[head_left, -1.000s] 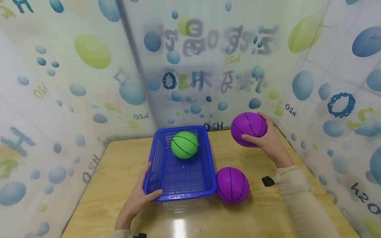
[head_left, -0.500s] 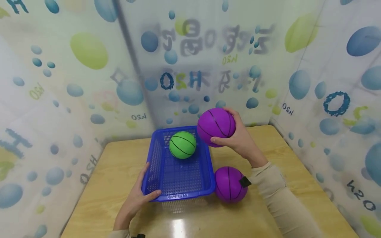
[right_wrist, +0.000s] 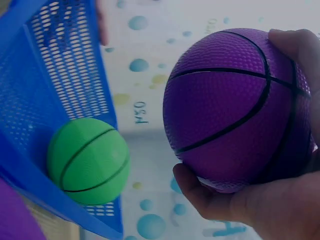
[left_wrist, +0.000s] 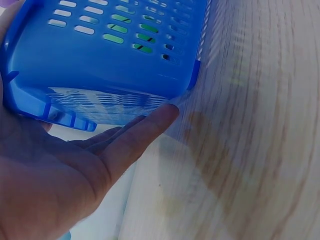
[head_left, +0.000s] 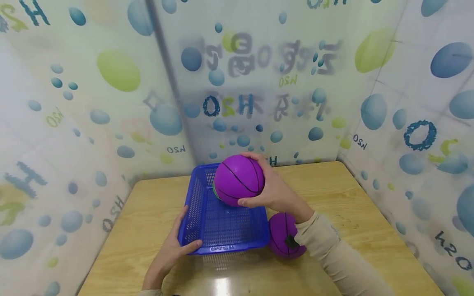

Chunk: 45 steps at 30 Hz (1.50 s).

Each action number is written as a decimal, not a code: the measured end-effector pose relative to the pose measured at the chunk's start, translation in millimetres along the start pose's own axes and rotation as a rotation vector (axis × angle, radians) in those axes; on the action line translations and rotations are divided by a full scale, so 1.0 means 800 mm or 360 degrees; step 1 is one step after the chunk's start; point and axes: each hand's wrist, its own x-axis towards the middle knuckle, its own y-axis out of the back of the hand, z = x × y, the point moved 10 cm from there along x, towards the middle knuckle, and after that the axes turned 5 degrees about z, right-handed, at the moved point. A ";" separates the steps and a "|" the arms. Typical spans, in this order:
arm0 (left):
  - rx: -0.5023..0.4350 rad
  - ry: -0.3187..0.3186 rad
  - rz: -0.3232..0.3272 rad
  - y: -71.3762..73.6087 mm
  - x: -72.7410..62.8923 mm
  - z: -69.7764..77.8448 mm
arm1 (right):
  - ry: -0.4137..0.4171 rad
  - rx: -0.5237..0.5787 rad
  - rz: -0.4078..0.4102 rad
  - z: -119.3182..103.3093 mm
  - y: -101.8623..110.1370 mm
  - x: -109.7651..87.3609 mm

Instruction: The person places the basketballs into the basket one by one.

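My right hand grips a purple basketball, thumb and fingers spread round its right side. It is held above the back of a blue plastic basket. Inside the basket sits a green basketball, in the head view almost hidden behind the purple one. My left hand holds the basket at its front left corner, the thumb over the rim and the fingers along the outside. From the left wrist, those fingers lie against the perforated wall.
A second purple basketball stands on the wooden table beside the basket's front right corner, partly covered by my right sleeve. Patterned curtains enclose the table at the back and both sides.
My right hand has carried the purple basketball leftward from the table's right side to above the basket, now covering most of the green ball. The left hand and basket stay in place.
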 end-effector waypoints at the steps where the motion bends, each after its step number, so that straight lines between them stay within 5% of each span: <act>1: 0.0004 0.0005 -0.0003 0.000 0.000 -0.001 | -0.0008 -0.0022 -0.0019 0.003 -0.005 -0.001; 11: -0.0016 0.0032 -0.0019 -0.001 -0.002 -0.006 | -0.0015 -0.0533 -0.0249 0.042 -0.050 -0.024; 29: -0.0066 0.0031 -0.0025 -0.001 0.002 -0.003 | -0.0046 -0.0652 -0.0371 0.052 -0.066 -0.035; 45: -0.0049 0.0004 -0.0024 0.001 0.003 0.000 | -0.0161 -0.0885 -0.0294 0.062 -0.052 -0.033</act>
